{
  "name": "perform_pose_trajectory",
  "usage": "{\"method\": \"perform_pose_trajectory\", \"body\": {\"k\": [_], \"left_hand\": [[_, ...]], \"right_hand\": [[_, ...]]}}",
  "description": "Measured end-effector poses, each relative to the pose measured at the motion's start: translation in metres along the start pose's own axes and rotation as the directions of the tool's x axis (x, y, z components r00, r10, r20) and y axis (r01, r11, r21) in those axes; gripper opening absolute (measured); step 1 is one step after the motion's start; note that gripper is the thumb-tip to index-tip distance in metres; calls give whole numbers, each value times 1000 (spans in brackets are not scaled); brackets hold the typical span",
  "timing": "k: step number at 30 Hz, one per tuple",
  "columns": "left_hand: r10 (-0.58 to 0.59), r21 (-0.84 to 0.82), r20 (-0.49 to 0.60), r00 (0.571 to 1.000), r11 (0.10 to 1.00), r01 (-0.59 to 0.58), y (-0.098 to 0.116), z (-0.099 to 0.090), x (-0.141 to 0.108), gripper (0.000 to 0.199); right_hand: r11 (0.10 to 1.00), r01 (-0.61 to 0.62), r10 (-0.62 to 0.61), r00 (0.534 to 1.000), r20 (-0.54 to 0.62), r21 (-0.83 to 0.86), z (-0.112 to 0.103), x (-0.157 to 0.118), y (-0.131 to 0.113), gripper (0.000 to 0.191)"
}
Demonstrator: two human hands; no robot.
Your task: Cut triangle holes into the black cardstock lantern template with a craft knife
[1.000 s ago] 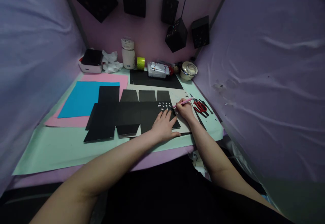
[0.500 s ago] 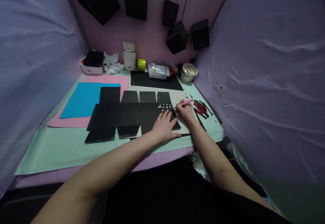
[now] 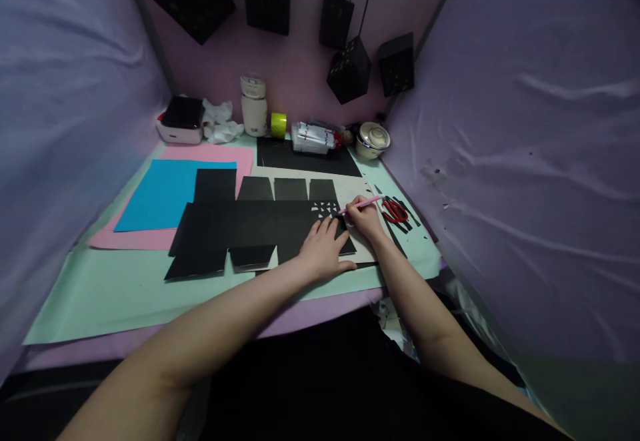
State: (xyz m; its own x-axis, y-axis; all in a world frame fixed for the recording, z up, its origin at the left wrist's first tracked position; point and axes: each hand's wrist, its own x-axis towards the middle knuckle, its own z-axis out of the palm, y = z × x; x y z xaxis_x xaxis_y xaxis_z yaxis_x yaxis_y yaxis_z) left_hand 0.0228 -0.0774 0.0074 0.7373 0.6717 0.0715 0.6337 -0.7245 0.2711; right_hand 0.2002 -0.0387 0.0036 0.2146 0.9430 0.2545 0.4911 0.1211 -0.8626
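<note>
A black card sheet (image 3: 255, 221) with tabs along its edges lies spread out in front of me. Small, mostly triangular cut-outs show pale near its right end. My left hand (image 3: 323, 249) rests flat on that end, fingers spread, just below the cut-outs. In my right hand (image 3: 364, 217) is a slim pink craft knife (image 3: 369, 201), held like a pen. Its lower tip meets the card beside the cut-outs, close to my left fingertips; the blade is too small to make out. A pale board (image 3: 353, 193) shows under the card's right end.
Red-handled scissors (image 3: 395, 211) lie among black scraps at right. Blue paper (image 3: 150, 194) and pink paper (image 3: 110, 237) are on the left. Along the back stand a white bottle (image 3: 255, 111), yellow tape roll (image 3: 279, 125), clear case (image 3: 311, 139) and lidded bowl (image 3: 373, 139). Black boxes (image 3: 350, 71) hang above.
The view has shifted very slightly. Both hands stay in nearly the same place, with the craft knife's tip still at the card by the cut-outs.
</note>
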Motion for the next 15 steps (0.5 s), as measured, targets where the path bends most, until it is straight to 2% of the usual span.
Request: {"method": "perform_pose_trajectory", "body": {"k": [15], "left_hand": [[8,15,5,1000,1000,-8,0,-2,0,85]], "right_hand": [[999,40,-40,999,-4,-27,0,2,4,16]]}}
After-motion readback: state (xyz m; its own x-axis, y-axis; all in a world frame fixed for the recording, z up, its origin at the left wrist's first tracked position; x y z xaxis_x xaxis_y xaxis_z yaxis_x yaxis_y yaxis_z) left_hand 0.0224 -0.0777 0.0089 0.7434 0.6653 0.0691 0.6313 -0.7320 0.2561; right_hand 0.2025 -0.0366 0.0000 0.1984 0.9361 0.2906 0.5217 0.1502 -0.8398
